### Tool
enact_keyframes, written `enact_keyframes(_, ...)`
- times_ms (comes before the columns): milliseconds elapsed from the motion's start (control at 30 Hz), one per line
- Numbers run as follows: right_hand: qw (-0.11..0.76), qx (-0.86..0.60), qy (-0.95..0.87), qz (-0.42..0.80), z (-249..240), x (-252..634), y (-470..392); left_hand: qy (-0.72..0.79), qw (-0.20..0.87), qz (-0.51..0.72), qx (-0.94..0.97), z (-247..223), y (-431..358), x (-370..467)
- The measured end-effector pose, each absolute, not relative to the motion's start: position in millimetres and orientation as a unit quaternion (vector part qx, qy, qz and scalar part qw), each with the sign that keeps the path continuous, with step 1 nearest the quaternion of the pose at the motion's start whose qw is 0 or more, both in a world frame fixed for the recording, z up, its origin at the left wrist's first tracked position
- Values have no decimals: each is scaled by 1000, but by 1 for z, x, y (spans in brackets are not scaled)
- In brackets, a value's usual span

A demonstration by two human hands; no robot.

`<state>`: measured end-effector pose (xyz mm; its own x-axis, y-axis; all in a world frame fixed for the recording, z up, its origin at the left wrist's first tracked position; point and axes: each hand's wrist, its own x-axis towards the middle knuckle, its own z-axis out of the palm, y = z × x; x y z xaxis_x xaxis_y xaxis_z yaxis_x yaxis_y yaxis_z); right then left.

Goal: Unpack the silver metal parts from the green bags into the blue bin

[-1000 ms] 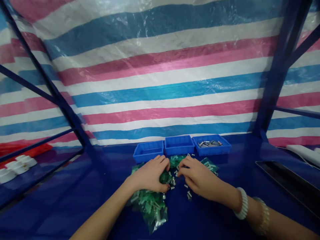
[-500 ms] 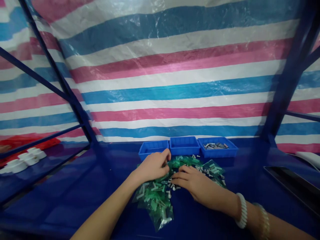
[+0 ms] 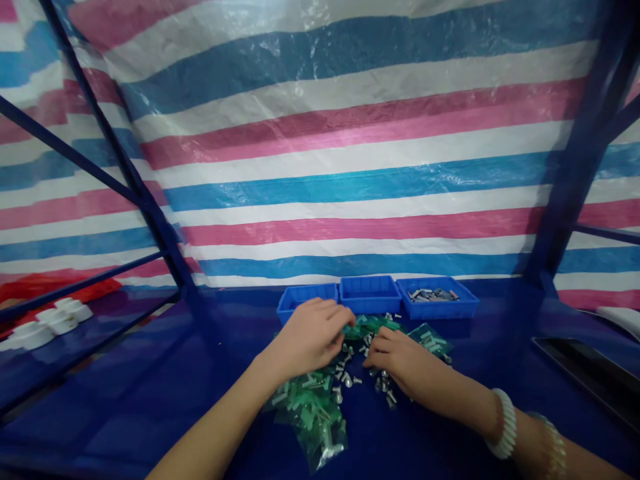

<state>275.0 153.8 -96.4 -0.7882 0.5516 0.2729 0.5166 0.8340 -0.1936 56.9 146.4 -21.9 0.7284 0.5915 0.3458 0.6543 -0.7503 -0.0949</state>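
Note:
My left hand (image 3: 316, 333) is over the left side of the pile, fingers curled, above clear bags (image 3: 313, 407) of green plastic pieces and screws. What it may hold is hidden beneath the fingers. My right hand (image 3: 395, 353), with bracelets on the wrist, rests at the right side of the pile with its fingertips pressed together among loose silver screws (image 3: 384, 385). Whether it pinches a screw is too small to tell. More loose screws (image 3: 345, 379) lie between the hands. Another bag (image 3: 430, 339) of green pieces is just beyond my right hand.
Three blue trays stand in a row behind the pile: left (image 3: 300, 293), middle (image 3: 370, 293), and right (image 3: 465, 305), which holds small metal parts. A dark flat device (image 3: 590, 373) lies at right. White round objects (image 3: 60, 320) are at far left, beyond frame bars.
My right hand has moved right, and some screws now lie spread beneath it. My left hand has shifted slightly, its fingers reaching further right. More loose screws show between the hands.

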Motion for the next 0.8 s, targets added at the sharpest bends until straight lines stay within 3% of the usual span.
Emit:
enact_keyframes(200, 163, -315, -931, 81, -91, 281, 156, -293, 97, -50, -950, -36, 143, 66)
enact_keyframes(500, 148, -354, -920, 83, -77, 285, 152, -311, 45, -239, -919, -62, 136, 90)
enact_keyframes(800, 120, -365, -923, -9, -77, 272, 152, -302, 26, -359, -883, -71, 129, 100)
